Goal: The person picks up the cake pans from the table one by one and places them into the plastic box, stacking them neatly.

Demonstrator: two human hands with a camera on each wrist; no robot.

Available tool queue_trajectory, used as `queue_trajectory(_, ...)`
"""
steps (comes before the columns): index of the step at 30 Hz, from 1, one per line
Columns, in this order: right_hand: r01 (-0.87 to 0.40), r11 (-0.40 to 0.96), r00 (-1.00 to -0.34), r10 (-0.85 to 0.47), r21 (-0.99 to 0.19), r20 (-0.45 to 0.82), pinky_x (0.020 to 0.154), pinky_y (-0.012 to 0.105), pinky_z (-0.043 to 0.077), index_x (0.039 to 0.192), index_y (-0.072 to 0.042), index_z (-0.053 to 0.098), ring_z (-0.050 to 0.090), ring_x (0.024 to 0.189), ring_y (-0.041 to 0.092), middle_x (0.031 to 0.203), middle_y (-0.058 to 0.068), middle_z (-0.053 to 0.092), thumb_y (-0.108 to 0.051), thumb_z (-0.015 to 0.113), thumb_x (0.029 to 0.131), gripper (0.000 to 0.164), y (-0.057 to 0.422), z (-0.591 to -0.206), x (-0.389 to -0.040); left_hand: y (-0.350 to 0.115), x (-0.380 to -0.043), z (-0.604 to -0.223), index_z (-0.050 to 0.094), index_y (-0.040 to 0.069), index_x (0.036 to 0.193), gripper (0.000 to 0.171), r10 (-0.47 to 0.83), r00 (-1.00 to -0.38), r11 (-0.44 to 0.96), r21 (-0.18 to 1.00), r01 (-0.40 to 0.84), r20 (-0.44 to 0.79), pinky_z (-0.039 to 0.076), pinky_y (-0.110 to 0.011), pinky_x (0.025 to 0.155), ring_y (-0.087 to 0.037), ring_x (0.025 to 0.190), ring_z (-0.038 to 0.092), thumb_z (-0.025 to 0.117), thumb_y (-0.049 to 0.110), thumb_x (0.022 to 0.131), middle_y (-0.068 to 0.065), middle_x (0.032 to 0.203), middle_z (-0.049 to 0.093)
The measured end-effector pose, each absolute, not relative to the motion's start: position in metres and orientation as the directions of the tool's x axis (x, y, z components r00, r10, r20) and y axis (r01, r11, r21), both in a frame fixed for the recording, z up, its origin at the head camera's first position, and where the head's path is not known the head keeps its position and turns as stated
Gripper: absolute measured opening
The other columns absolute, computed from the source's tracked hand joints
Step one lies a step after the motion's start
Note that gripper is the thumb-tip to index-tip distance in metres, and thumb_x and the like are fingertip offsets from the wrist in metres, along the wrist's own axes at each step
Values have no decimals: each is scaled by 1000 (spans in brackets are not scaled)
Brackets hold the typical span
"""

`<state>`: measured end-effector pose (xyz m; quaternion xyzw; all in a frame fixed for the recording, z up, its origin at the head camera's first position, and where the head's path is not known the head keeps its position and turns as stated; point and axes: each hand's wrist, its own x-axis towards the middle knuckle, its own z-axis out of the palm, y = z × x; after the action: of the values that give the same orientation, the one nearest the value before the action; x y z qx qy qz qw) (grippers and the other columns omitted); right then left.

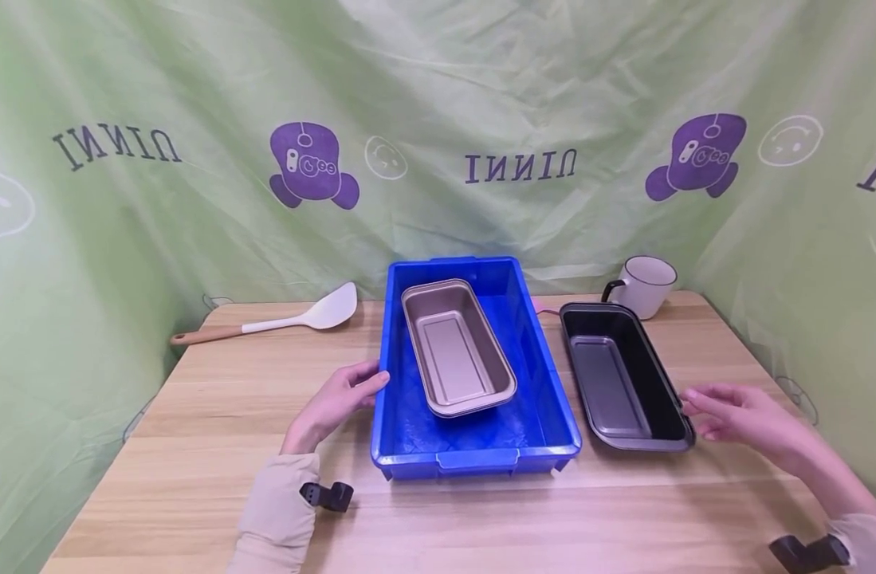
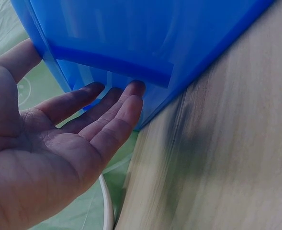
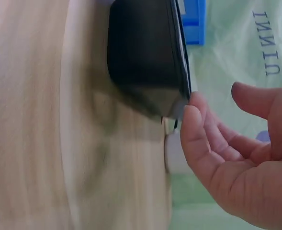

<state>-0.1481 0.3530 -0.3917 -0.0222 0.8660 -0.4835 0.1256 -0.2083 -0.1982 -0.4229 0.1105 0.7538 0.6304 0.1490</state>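
In the head view, a blue plastic bin [image 1: 550,426] stands mid-table with a brown loaf pan [image 1: 455,359] inside it, its far end raised toward the bin's left wall. My left hand [image 1: 343,402] is at the bin's left side. The left wrist view shows the thumb at the bin's edge and loosely extended fingers [image 2: 109,124] by its outer wall below a ridge. On the right lies a black loaf pan [image 1: 602,387]. My right hand [image 1: 746,418] is beside this pan's right rim, fingertips [image 3: 193,115] close to it; contact is unclear. Its thumb stands apart.
A white spatula [image 1: 330,309] with a wooden handle lies at the back left. Behind the black pan stands a white mug [image 1: 646,288] with a black handle. A green printed curtain [image 1: 423,96] hangs around the wooden table [image 1: 215,446].
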Motion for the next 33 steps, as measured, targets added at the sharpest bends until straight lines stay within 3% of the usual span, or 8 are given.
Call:
queue_trajectory(3,104,561,-957,-170,-822,-237,68,28,57,118,27,40,62,74,14,92,7,61,-20,43,104,49,359,-396,-144,-198,-208,-423,37,-9,141,59,356,-930,177,984,-23,-86,52,-38,93,-30,112,59,56,25,98,-27,139,46)
queue_trajectory(5,109,543,-941,-215,-833,-263,69,28,57,114,20,46,61,74,14,88,6,59,-20,43,104,42,363,-400,-142,-198,-208,-423,38,-9,141,58,355,-931,175,984,-25,-86,52,-38,92,-30,110,60,56,25,98,-27,139,46)
queue_trajectory(10,144,393,-870,-388,-908,-305,74,31,58,108,4,57,65,80,19,91,9,64,-16,40,104,26,366,-414,-140,-198,-208,-423,38,-10,141,58,349,-933,172,985,-29,-88,52,-38,92,-29,109,61,56,24,98,-27,138,46)
queue_trajectory(15,199,216,-819,-499,-956,-283,75,29,58,98,-10,61,66,81,16,92,6,66,-12,38,104,25,369,-426,-141,-198,-209,-423,38,-10,141,58,345,-934,179,983,-29,-91,51,-40,94,-31,113,58,56,25,98,-27,139,45)
queue_trajectory(18,274,50,-743,-623,-960,-244,79,27,57,101,-9,62,66,85,14,95,5,67,-6,33,104,29,370,-429,-141,-198,-209,-423,38,-10,140,58,347,-933,181,983,-30,-93,50,-41,95,-32,114,57,56,26,98,-27,139,45)
queue_trajectory(22,448,-148,-617,-765,-882,-185,91,31,52,112,-2,61,66,96,18,104,9,68,0,24,104,37,370,-433,-140,-198,-209,-424,38,-10,141,59,346,-934,186,982,-28,-93,51,-41,94,-32,114,58,56,26,98,-27,139,45)
queue_trajectory(25,509,-224,-589,-794,-831,-146,96,34,49,116,1,60,65,101,21,108,12,68,2,21,104,42,369,-436,-139,-198,-209,-424,37,-10,141,59,346,-934,190,981,-24,-90,50,-41,95,-32,114,58,55,27,98,-27,140,45)
queue_trajectory(33,546,-331,-595,-800,-769,-78,103,38,41,120,5,59,61,112,29,116,20,64,6,17,102,46,369,-443,-138,-197,-207,-423,38,-10,141,58,351,-932,182,983,-23,-87,50,-41,95,-31,115,57,55,25,98,-26,140,45)
